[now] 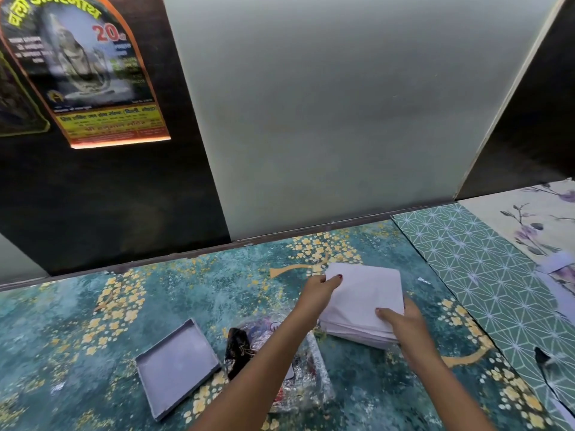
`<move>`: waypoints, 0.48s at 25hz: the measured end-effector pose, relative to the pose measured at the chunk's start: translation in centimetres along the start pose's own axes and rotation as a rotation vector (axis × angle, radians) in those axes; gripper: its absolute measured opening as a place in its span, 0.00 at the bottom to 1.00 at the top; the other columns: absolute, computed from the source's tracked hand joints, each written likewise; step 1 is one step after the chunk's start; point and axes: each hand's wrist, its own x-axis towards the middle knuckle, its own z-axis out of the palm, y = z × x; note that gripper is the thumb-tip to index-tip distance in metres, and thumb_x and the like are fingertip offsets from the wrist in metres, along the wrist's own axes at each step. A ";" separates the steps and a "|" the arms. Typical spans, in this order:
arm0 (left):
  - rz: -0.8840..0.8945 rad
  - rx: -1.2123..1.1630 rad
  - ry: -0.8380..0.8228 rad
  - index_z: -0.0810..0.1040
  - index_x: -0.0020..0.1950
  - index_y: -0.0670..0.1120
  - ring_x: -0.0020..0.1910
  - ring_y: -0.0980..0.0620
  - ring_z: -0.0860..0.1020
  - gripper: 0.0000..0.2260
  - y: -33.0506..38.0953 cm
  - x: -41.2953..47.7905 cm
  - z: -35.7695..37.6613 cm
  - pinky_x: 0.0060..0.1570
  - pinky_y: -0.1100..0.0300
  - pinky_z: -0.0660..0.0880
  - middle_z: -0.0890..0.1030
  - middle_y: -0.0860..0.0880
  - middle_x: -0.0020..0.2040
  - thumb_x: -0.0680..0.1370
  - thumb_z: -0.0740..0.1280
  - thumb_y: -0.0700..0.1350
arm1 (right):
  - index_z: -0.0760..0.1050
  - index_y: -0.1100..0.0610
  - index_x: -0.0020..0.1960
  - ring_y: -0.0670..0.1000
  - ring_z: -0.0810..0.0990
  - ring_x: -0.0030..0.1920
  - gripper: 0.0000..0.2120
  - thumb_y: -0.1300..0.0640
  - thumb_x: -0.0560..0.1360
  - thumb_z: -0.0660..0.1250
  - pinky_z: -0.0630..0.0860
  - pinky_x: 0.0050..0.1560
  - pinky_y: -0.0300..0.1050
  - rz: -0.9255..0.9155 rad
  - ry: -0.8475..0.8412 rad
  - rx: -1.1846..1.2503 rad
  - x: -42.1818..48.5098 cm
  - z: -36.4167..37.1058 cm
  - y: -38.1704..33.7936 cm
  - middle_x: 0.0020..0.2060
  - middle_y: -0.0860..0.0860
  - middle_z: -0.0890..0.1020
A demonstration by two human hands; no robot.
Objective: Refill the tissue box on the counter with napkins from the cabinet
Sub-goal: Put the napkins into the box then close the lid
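A thick stack of white napkins (365,298) lies on the teal, gold-flecked counter (93,321). My left hand (320,292) grips the stack's far left corner, thumb and fingertips on top. My right hand (401,321) clasps its near right edge, thumb pressed on the top sheet. A shallow grey square tray (175,367), open side up and holding nothing, lies to the left; it looks like the tissue box or its lid. Under my left forearm sits crumpled clear plastic wrapping (301,377) with a dark printed part (239,349).
A frosted glass panel (342,104) and dark wall with a poster (87,73) rise behind the counter. A green geometric sheet (466,259) and a floral sheet (535,219) cover the counter's right side, with white paper pieces (557,265) on them.
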 end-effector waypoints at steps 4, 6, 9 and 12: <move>0.115 0.135 -0.096 0.74 0.54 0.45 0.54 0.43 0.76 0.08 -1.2 0.9 0.2 0.50 0.53 0.70 0.77 0.41 0.54 0.76 0.62 0.43 | 0.53 0.57 0.72 0.60 0.69 0.64 0.34 0.64 0.71 0.66 0.69 0.61 0.56 -0.090 0.032 -0.302 0.7 -0.1 0.3 0.68 0.60 0.67; 0.221 0.292 -0.030 0.68 0.66 0.43 0.64 0.44 0.71 0.19 -1.4 0.4 0.0 0.61 0.51 0.69 0.73 0.43 0.66 0.76 0.62 0.42 | 0.55 0.58 0.72 0.61 0.65 0.67 0.33 0.61 0.71 0.67 0.68 0.63 0.56 -0.196 0.077 -0.512 0.3 -0.4 0.3 0.70 0.61 0.62; 0.428 0.563 0.023 0.63 0.71 0.45 0.71 0.48 0.63 0.23 -1.8 0.1 -0.8 0.70 0.53 0.60 0.66 0.46 0.73 0.76 0.63 0.43 | 0.64 0.57 0.67 0.61 0.66 0.65 0.28 0.58 0.69 0.69 0.70 0.59 0.55 -0.431 0.226 -0.776 -0.7 -1.2 -0.6 0.66 0.59 0.66; 0.602 0.890 -0.100 0.73 0.65 0.46 0.70 0.48 0.65 0.17 -2.0 0.3 -1.2 0.69 0.53 0.62 0.71 0.47 0.70 0.76 0.64 0.45 | 0.66 0.52 0.67 0.58 0.64 0.68 0.26 0.53 0.70 0.68 0.65 0.65 0.53 -0.530 0.001 -0.899 0.6 -1.2 -1.2 0.67 0.55 0.69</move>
